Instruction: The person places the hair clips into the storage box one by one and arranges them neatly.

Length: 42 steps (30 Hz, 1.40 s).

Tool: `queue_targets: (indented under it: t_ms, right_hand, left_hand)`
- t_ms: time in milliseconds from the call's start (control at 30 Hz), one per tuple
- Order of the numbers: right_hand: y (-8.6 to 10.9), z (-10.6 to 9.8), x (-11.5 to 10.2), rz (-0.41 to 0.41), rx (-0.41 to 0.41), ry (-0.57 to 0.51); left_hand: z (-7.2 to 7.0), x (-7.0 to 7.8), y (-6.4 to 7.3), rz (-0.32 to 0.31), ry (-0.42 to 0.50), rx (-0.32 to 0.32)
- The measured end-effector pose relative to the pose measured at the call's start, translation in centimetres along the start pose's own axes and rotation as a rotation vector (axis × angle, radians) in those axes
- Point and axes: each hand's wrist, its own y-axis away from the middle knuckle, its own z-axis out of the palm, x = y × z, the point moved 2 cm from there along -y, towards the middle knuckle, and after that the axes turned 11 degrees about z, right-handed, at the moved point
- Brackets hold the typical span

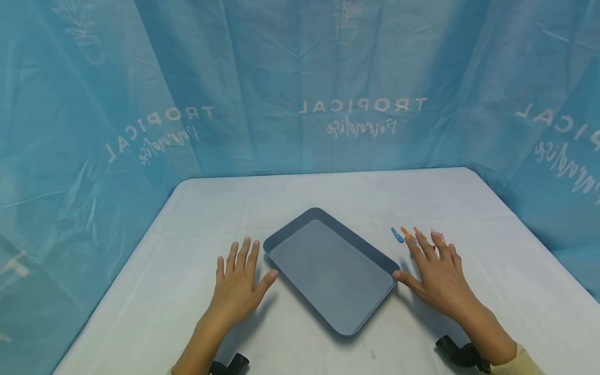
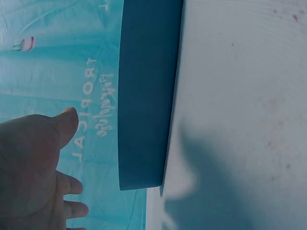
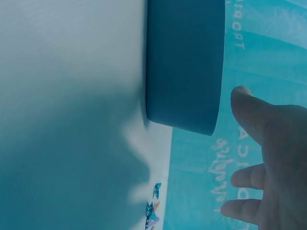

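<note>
A grey-blue rectangular tray (image 1: 330,271) lies at an angle on the white tabletop, with nothing in it. Left of it my left hand (image 1: 236,289) hovers palm down, fingers straight and spread, holding nothing. My right hand (image 1: 440,281) is above the table beside the tray's right corner, fingers also spread, its thumb near the rim; contact cannot be told. Beyond the right fingers lie several small coloured pieces, among them a blue one (image 1: 397,235) and an orange one (image 1: 405,232). Some pieces are partly hidden by those fingers. Both wrist views show the tray's side wall (image 2: 148,96) apart from the hand.
White cloth (image 1: 262,198) covers the table. A blue printed curtain (image 1: 281,78) encloses its back and both sides. Black wrist-worn mounts (image 1: 457,351) sit under both forearms, close to the cloth.
</note>
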Motion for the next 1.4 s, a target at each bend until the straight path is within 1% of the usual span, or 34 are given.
queue_targets:
  t_ms: [267, 467, 633, 767, 1000, 1167, 1400]
  right_hand:
    - [-0.3, -0.2, 0.0, -0.010, 0.014, -0.007]
    - [-0.7, -0.3, 0.2, -0.004, 0.030, -0.017]
    - [-0.9, -0.3, 0.4, -0.002, 0.066, -0.051]
    - [-1.0, -0.3, 0.8, -0.007, 0.074, -0.089]
    - [-1.4, -0.2, 1.5, -0.014, 0.062, -0.128]
    - [-1.7, -0.2, 1.9, -0.015, 0.055, -0.133]
    - [-2.0, -0.1, 2.4, 0.007, 0.026, -0.168]
  left_hand:
    - [0.1, -0.3, -0.1, -0.001, 0.003, -0.003]
    - [0.1, -0.2, -0.3, -0.003, 0.030, -0.001]
    - [0.1, -0.2, -0.4, -0.005, 0.051, -0.002]
    - [0.1, -0.2, -0.5, 0.006, 0.056, 0.005]
    - [0.3, -0.4, -0.7, 0.032, 0.076, 0.038]
    - [0.4, -0.5, -0.8, 0.041, 0.095, 0.042]
    - [0.4, -0.6, -0.9, 0.039, 0.132, 0.044]
